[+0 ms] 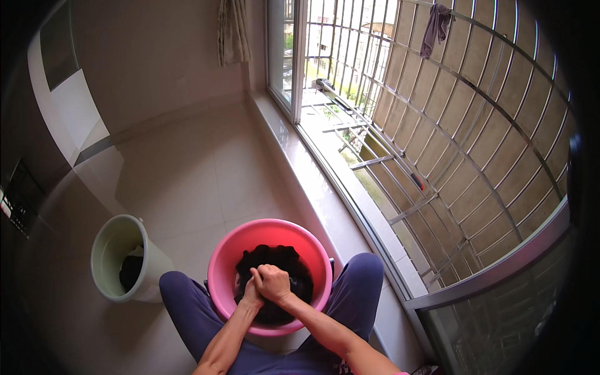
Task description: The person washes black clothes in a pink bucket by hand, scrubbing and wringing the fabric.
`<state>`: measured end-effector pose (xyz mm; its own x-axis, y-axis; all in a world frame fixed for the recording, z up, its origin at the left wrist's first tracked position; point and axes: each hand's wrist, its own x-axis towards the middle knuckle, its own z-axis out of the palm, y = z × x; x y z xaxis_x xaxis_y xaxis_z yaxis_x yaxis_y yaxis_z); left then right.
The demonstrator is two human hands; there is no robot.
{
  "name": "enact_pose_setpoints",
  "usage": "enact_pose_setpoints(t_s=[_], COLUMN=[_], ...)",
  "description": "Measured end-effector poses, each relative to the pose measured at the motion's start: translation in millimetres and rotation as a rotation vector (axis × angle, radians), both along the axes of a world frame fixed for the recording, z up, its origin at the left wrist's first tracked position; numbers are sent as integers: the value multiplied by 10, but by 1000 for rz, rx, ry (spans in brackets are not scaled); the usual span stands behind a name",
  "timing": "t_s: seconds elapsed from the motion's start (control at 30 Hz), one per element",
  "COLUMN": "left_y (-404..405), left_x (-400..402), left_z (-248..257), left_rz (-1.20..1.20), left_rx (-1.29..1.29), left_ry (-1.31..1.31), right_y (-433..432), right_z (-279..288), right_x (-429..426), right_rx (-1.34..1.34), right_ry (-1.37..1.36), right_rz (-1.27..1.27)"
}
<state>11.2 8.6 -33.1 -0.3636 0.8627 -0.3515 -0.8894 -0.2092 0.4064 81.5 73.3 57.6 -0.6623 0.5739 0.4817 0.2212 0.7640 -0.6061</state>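
Observation:
A pink plastic basin [220, 253] stands on the floor between my knees. Black wet-looking cloth [269, 253] lies inside it in dark water. Over the middle of the basin my left hand [253, 291] and my right hand [273, 282] are pressed together, the right one curled into a fist against the left. Whether some of the cloth is caught between them cannot be made out. Left of my knee is a pale green plastic bucket [157, 269], with a black cloth [131, 273] and a small light piece inside.
A raised tiled sill [328, 206] runs along the right, beside a sliding window frame [375, 239]. Beyond it is a metal window cage [436, 126] with a purple cloth [436, 30] hanging on it. A curtain [233, 33] hangs at the back.

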Motion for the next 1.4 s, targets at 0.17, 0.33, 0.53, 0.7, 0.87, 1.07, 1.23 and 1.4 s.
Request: enact_pose_setpoints(t_s=[0.17, 0.33, 0.53, 0.7, 0.87, 1.07, 1.23, 1.4], left_y=[33, -89, 1, -31, -7, -119, -282, -325], left_x=[46, -91, 32, -107, -117, -205, -399, -481], left_z=[175, -39, 466, 577, 700, 1005, 937, 508], left_rz=[-14, 81, -115, 7, -57, -187, -782, -711], left_rx=[-310, 17, -156, -418, -392, -426, -585, -482], left_ry=[276, 656, 447, 873, 1039, 1359, 1967, 1409], right_y=[317, -95, 440, 544, 379, 357, 424, 434], right_z=[-83, 38, -116, 122, 4, 145, 388, 306], right_x=[22, 12, 50, 204, 257, 307, 414, 414], right_rx=[-205, -1, -86, -85, -349, -499, -556, -461], right_ry=[-150, -4, -202, -99, -470, -421, -237, -135], right_rz=[-55, 125, -110, 152, 469, 327, 409, 349])
